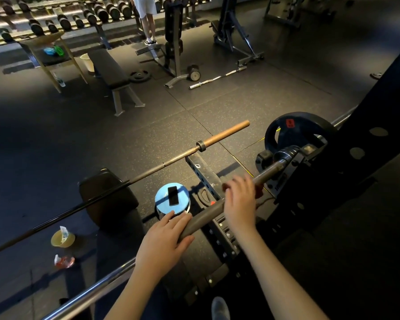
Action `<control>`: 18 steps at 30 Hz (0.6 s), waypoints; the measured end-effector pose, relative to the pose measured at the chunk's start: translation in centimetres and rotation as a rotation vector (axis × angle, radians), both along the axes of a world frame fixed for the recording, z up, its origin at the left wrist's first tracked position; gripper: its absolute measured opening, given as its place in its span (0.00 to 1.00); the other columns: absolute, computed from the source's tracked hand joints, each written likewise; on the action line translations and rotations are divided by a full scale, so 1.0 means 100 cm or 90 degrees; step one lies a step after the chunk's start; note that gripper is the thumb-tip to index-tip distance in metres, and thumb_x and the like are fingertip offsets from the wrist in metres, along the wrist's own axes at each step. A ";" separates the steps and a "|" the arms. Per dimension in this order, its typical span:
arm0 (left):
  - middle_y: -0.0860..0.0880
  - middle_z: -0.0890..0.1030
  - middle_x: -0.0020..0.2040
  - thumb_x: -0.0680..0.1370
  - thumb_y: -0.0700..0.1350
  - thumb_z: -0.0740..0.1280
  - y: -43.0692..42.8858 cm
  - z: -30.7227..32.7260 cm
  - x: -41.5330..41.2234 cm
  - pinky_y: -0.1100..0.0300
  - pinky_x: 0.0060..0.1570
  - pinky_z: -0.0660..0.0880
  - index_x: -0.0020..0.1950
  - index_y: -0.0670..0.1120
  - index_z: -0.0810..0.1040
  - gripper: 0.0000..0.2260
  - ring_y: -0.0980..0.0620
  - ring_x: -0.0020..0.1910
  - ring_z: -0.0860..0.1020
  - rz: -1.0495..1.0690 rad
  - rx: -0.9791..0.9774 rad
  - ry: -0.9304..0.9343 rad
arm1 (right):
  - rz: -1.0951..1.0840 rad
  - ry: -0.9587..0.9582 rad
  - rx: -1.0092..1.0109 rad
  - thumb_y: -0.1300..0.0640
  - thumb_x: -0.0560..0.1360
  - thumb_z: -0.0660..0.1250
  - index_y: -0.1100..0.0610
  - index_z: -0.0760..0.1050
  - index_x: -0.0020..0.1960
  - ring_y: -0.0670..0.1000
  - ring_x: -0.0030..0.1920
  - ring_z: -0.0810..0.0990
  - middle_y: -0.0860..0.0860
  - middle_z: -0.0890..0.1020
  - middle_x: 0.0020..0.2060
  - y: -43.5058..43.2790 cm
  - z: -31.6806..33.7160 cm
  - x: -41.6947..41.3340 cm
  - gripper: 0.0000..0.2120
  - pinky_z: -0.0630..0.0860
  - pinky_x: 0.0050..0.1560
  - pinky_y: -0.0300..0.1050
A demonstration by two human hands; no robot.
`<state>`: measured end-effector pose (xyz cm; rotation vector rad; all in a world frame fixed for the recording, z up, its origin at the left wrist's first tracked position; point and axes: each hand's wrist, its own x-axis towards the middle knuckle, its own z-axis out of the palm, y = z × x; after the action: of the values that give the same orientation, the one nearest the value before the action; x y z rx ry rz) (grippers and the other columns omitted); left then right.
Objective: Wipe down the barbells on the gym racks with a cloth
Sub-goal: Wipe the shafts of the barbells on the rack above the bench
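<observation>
My left hand (166, 236) clasps the near end of the grey steel barbell sleeve (207, 216) to steady it, while my right hand (240, 202) wraps the dark red cloth (259, 192) around it, near the black weight plate (296, 132) racked far right.

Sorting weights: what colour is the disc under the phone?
The disc is light blue; head view.
</observation>
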<state>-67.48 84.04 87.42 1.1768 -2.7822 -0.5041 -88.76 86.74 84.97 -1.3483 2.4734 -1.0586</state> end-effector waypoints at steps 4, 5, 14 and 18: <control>0.57 0.72 0.69 0.74 0.66 0.47 0.000 0.004 -0.003 0.57 0.66 0.63 0.74 0.54 0.66 0.32 0.54 0.71 0.67 0.004 0.019 -0.002 | 0.164 0.067 0.003 0.52 0.81 0.50 0.57 0.75 0.63 0.54 0.76 0.59 0.52 0.72 0.68 0.023 -0.008 -0.006 0.20 0.47 0.74 0.52; 0.57 0.72 0.69 0.74 0.66 0.47 0.000 0.004 -0.003 0.59 0.66 0.62 0.75 0.55 0.65 0.32 0.56 0.71 0.67 0.004 0.026 -0.002 | 0.165 0.078 0.013 0.51 0.81 0.49 0.57 0.75 0.63 0.53 0.75 0.59 0.52 0.73 0.67 0.021 -0.009 -0.019 0.21 0.46 0.74 0.51; 0.56 0.70 0.71 0.75 0.66 0.46 0.002 0.008 -0.003 0.54 0.69 0.62 0.76 0.55 0.63 0.32 0.53 0.74 0.63 0.014 0.046 -0.018 | 0.008 -0.060 -0.060 0.56 0.79 0.54 0.60 0.76 0.60 0.54 0.76 0.57 0.53 0.72 0.68 0.007 -0.005 0.012 0.17 0.56 0.75 0.57; 0.57 0.69 0.72 0.74 0.66 0.45 0.001 0.007 -0.003 0.56 0.70 0.59 0.76 0.56 0.61 0.32 0.54 0.75 0.62 0.012 0.049 -0.015 | 0.075 -0.025 -0.055 0.56 0.80 0.52 0.59 0.76 0.61 0.53 0.76 0.57 0.53 0.73 0.68 0.011 -0.010 -0.009 0.18 0.52 0.75 0.56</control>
<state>-67.78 84.12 88.15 1.2301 -2.7928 -0.6036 -89.68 87.84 84.01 -1.4629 2.3143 -1.1647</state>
